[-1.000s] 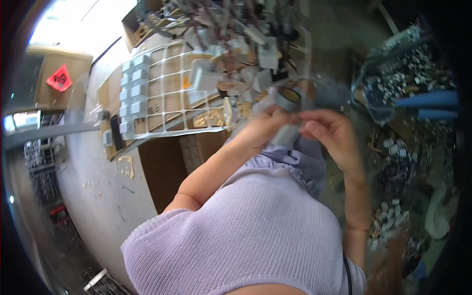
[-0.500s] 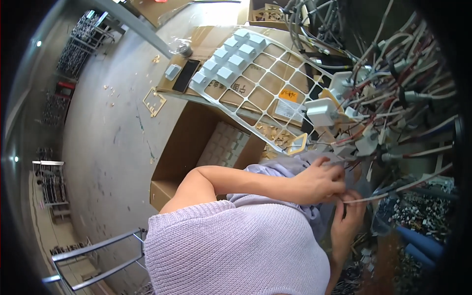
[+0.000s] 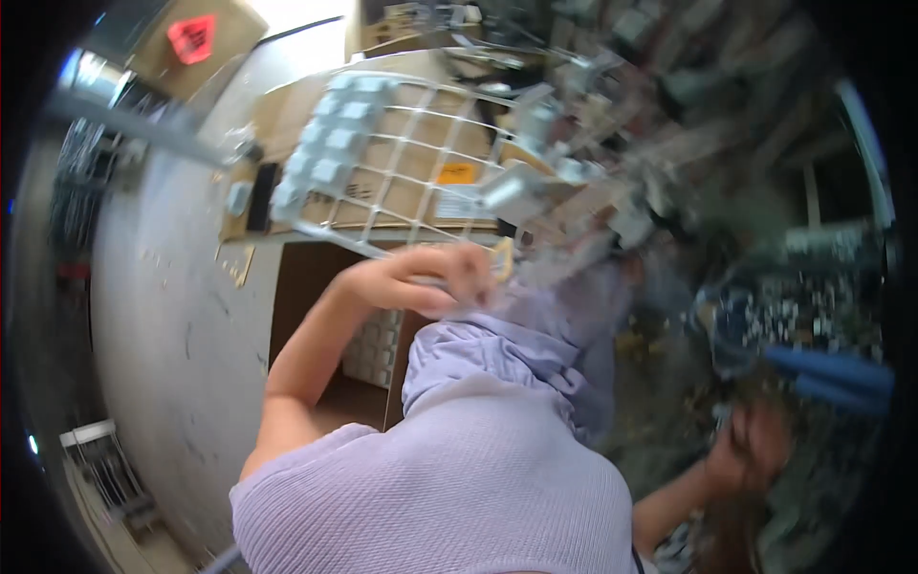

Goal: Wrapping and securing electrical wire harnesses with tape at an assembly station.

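Observation:
My left hand (image 3: pixel 435 279) is raised in front of my lap, by the near edge of a white grid tray (image 3: pixel 390 187). Its fingers are curled toward the thumb; blur hides whatever is between them. Pale square caps (image 3: pixel 330 134) fill the tray's left columns. Beside the fingertips stands a small yellow frame (image 3: pixel 502 256). My right hand (image 3: pixel 755 445) is low at the right, over small scattered parts near a blue object (image 3: pixel 832 375), and motion smears its fingers. Heaped cables and white connector pieces (image 3: pixel 521 191) lie beyond, badly blurred.
The tray rests on cardboard (image 3: pixel 277 115) with a dark phone-like slab (image 3: pixel 261 198) at its left. Below is an open cardboard box (image 3: pixel 311 277) with white pieces (image 3: pixel 373 349) inside. Many small parts (image 3: pixel 794 306) fill the right side. Metal racks (image 3: pixel 105 469) stand at far left.
My hands were together by the cables, with a wire at the fingers; now they are far apart. The left moved left toward the tray, the right down and right. The view has swung right.

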The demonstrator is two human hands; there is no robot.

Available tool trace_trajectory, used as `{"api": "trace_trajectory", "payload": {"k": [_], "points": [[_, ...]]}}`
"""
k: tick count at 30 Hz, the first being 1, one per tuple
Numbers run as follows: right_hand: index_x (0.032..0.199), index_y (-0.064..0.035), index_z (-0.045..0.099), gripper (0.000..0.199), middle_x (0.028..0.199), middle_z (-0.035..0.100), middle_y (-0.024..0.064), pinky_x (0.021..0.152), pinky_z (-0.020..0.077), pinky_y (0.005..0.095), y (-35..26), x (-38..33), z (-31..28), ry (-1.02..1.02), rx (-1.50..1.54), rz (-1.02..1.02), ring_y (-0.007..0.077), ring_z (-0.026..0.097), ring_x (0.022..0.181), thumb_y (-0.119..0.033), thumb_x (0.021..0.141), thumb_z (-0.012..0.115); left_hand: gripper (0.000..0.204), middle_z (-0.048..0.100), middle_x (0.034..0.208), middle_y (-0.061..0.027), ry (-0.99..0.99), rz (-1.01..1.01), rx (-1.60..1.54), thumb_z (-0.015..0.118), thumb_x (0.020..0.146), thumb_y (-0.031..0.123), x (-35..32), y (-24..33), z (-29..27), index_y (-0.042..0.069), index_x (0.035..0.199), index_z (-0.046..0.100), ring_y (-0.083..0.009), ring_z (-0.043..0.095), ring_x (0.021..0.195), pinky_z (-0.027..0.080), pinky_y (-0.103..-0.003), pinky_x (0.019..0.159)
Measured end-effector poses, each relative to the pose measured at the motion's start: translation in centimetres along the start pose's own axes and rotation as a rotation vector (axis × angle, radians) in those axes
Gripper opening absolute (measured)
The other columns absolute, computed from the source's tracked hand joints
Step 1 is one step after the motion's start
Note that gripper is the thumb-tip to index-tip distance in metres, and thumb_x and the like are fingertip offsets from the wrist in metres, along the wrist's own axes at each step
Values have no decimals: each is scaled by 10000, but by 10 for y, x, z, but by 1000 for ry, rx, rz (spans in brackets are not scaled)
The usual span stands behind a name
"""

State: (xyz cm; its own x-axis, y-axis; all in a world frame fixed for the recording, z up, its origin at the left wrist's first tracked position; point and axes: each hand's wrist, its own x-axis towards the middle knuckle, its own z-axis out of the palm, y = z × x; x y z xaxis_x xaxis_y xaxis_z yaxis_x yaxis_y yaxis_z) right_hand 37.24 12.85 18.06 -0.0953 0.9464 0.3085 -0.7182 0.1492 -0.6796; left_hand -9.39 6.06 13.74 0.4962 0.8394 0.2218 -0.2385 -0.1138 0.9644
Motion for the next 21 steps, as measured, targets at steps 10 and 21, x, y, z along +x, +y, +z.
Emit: {"api": "trace_trajectory", "payload": {"k": [10,21], "points": [[1119,8,614,327,1405,431,98,775,449,275,145,113,22,-306,-529,204,120,555,858,-247,921,563,464,510,1294,-118,871,-95,411,499,941,139,-18,0,-30,110,1383,360,-215,453,1235,346,-312,995],[1257,49,534,377,1379,436,86,920,440,278,146,86,-4,-413,-900,247,149,528,1113,-146,936,563,807,144,1513,-223,1595,-316,1041,593,806,270,-27,-35,-79,-26,1443,197,-347,150,1408,140,-454,1139]]}}
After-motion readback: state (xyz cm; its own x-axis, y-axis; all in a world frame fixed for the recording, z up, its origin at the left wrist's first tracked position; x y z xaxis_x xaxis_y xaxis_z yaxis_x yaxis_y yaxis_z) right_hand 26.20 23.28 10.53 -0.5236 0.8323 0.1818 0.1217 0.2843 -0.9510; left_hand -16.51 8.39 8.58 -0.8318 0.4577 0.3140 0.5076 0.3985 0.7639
